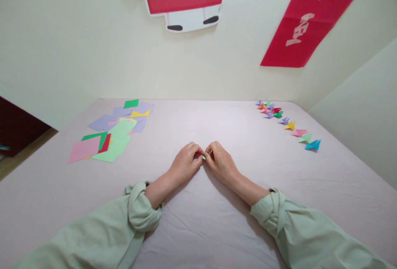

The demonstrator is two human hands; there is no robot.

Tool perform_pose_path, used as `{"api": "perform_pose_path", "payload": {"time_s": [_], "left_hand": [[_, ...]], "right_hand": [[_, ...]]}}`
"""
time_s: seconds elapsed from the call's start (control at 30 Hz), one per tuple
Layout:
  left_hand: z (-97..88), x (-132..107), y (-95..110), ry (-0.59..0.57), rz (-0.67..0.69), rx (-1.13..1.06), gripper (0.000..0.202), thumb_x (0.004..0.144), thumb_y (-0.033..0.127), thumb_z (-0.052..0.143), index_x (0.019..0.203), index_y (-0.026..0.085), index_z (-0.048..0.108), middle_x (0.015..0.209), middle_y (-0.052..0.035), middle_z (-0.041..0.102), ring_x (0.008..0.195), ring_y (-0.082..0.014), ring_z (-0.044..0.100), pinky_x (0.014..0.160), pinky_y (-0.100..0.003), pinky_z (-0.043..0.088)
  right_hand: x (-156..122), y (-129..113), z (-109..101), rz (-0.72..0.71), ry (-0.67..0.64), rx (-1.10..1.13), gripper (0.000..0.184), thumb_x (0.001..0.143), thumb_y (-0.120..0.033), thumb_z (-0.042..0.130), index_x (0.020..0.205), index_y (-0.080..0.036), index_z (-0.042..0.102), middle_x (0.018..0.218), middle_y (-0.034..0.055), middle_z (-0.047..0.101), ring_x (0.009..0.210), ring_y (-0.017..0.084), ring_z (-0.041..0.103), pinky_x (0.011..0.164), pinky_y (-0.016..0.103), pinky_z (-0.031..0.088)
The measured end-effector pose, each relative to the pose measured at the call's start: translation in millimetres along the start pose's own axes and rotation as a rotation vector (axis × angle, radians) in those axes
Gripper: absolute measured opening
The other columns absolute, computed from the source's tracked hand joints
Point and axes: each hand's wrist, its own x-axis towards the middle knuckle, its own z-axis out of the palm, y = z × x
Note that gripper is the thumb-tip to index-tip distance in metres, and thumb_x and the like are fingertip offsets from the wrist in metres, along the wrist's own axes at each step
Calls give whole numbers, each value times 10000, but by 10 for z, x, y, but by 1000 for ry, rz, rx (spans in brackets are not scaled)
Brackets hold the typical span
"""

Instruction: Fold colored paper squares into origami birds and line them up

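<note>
Close together over the middle of the table, my left hand [188, 161] and my right hand [222, 162] both pinch a small folded piece of green paper [204, 157]. Only a tiny green bit shows between the fingertips; the rest is hidden by my fingers, so its folded shape cannot be made out. Both hands are closed, thumbs against forefingers. Off to the right stands a row of small folded paper cranes [290, 125] in several colours, the nearest one a blue crane [312, 145].
Loose paper sheets in green, purple, pink, red and yellow overlap on the left, with a pink sheet [83, 149] nearest. A pale cloth [186, 227] covers the table. Behind it rises a wall [192, 66] with a red banner [305, 25].
</note>
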Motion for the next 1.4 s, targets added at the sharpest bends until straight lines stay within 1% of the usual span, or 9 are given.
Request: {"api": "perform_pose_path", "payload": {"time_s": [0.23,0.33,0.43,0.73,0.97,1.2,1.4], "left_hand": [[11,1,-25,2,33,44,59,800,128,560,803,187,565,815,-16,569,796,-171,522,729,-294,423],[17,-1,-25,11,35,56,43,812,147,569,806,190,566,817,-15,571,796,-172,523,730,-295,422],[19,-6,-19,7,38,63,42,811,156,574,796,192,560,812,-15,568,792,-174,523,725,-295,420],[26,-4,-25,10,32,66,59,795,142,566,791,198,547,819,-18,571,801,-180,529,729,-303,421],[26,-2,-17,10,41,70,62,803,138,557,785,195,541,811,-16,570,800,-178,528,722,-298,419],[22,-7,-12,11,35,84,48,829,174,551,786,195,549,809,-19,569,798,-181,531,728,-307,424],[23,-8,-18,8,35,79,45,835,179,560,794,196,556,813,-17,574,802,-177,534,730,-299,423]], "right_hand": [[13,18,-53,-35,12,106,118,874,-130,451,822,-199,532,817,22,547,780,167,526,723,296,406],[6,19,-76,-38,-6,119,102,837,-110,490,839,-199,539,816,15,534,743,159,513,699,290,409],[3,25,-78,-52,-21,117,125,803,-84,504,844,-199,529,820,12,512,723,154,498,674,283,406],[14,12,-52,-60,-10,81,97,820,-110,502,799,-204,520,798,8,486,730,161,486,658,284,390],[17,-1,-44,-39,-4,70,109,837,-116,484,776,-204,502,809,17,500,755,169,489,698,296,400],[20,15,-49,-39,-11,82,106,853,-134,493,777,-203,517,803,14,507,755,166,498,694,293,397],[21,21,-82,-51,-41,138,118,818,-88,505,812,-197,550,829,20,521,765,163,504,705,294,409]]}}
